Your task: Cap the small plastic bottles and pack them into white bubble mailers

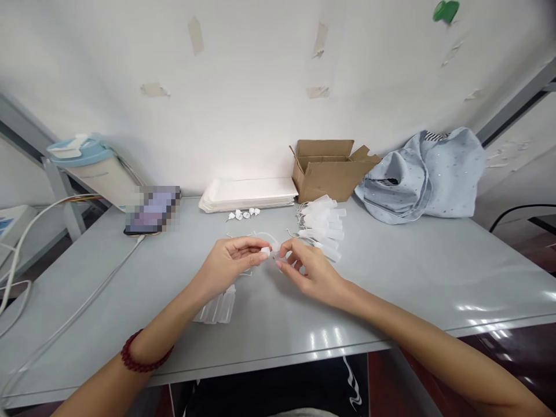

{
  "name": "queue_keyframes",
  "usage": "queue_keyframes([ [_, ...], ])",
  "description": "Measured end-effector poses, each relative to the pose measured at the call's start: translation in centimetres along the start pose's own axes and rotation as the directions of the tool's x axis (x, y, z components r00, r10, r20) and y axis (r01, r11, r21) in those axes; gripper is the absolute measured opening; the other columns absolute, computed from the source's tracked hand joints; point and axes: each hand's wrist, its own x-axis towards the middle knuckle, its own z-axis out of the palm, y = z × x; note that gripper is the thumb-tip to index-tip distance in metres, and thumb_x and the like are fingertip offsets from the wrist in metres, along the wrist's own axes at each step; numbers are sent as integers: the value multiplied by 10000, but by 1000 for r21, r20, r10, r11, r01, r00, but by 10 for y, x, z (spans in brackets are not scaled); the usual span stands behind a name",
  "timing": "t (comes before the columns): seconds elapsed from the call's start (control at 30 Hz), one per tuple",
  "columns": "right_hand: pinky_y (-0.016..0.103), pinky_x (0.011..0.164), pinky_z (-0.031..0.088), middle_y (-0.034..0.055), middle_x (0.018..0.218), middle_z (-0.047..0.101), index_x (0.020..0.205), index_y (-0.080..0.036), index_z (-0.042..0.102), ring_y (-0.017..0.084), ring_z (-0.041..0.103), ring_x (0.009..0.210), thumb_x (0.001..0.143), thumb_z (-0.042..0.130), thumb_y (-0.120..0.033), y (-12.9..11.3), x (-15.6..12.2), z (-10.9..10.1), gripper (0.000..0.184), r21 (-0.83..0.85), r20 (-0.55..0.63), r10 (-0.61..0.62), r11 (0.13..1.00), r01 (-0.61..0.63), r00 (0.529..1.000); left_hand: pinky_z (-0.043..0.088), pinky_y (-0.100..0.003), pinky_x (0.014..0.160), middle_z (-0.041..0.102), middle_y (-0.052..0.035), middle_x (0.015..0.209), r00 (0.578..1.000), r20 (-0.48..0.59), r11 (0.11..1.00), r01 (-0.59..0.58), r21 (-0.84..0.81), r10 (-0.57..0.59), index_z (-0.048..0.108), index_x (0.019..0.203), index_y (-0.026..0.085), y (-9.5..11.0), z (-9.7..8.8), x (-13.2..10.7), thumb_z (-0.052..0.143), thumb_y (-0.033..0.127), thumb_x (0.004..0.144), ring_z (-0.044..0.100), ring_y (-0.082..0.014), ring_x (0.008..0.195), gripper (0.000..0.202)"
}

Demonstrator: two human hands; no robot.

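Note:
My left hand [232, 258] pinches a small white cap [265, 251] between thumb and fingertips, over the middle of the table. Facing it, my right hand [310, 269] has thumb and index finger curled close around a small translucent plastic piece [275, 247], partly hidden by the fingers. Thin translucent strips lie behind and under my left hand. Several clear plastic tubes [223, 307] lie side by side below my left wrist. Beyond my right hand is a pile of translucent tubes [324, 223] with thin loops. Several small white caps [246, 214] with dark thin tips sit farther back.
A stack of white sheets or envelopes [249, 194] and an open cardboard box [332, 174] stand against the wall. A light blue fabric bag [428, 179] lies at right. A phone [153, 211] with a white cable leans on a blue-lidded cup [98, 171] at left.

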Motion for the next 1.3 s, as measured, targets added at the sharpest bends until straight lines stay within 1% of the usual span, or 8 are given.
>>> queue_keyframes([
  [0.3,228,514,388,-23,722,564,954,-206,454,104,492,522,870,494,-234,1,-1,1,97,-11,10,-43,999,43,999,518,-250,609,688,-61,945,981,-29,970,-187,158,194,734,873,193,0,0,-1,642,358,782,595,-163,737,210],
  [0.5,316,676,406,80,923,623,958,-194,478,197,561,786,880,448,-207,5,0,-1,85,-53,47,-103,993,105,994,505,-236,587,695,-66,962,975,17,948,-220,229,222,737,799,194,-1,-2,-1,616,327,806,601,-159,736,180],
  [0.73,248,578,395,39,838,637,946,-210,396,130,537,658,948,356,-226,0,2,-2,43,160,80,-12,987,-1,997,526,-241,601,682,-50,902,979,-18,976,-200,87,202,734,750,202,-5,3,-2,684,283,745,618,-158,730,96],
  [0.8,229,536,370,25,798,648,906,-222,363,110,497,594,956,358,-273,-4,3,-4,72,394,138,81,910,-130,987,537,-254,629,675,-44,865,975,-12,975,-221,21,221,734,720,205,-6,5,-2,699,270,732,624,-167,748,74],
  [0.87,219,490,319,17,780,656,879,-231,346,90,420,517,934,418,-338,-6,5,-6,140,630,243,169,721,-288,955,540,-263,648,668,-44,846,969,-4,969,-247,-16,247,742,740,213,-7,6,-3,704,256,732,624,-177,776,58],
  [0.93,218,472,275,16,781,663,870,-235,351,80,368,487,902,482,-374,-7,6,-7,194,740,329,210,549,-389,921,540,-266,651,661,-44,848,966,1,965,-260,-40,260,754,789,222,-7,6,-3,708,242,728,623,-175,776,78],
  [1.0,223,477,262,19,790,668,869,-235,368,78,360,488,885,516,-375,-7,6,-7,204,774,362,223,470,-425,905,542,-265,647,663,-43,862,966,9,964,-258,-66,259,759,827,229,-6,6,-4,717,234,718,625,-170,762,117],
  [1.3,222,482,276,-10,753,648,890,-237,363,75,351,487,870,531,-432,-5,6,-6,259,766,324,187,523,-373,927,525,-286,708,699,-39,809,993,81,996,-80,-49,83,735,857,195,-3,1,-3,674,372,778,627,-171,748,204],
])
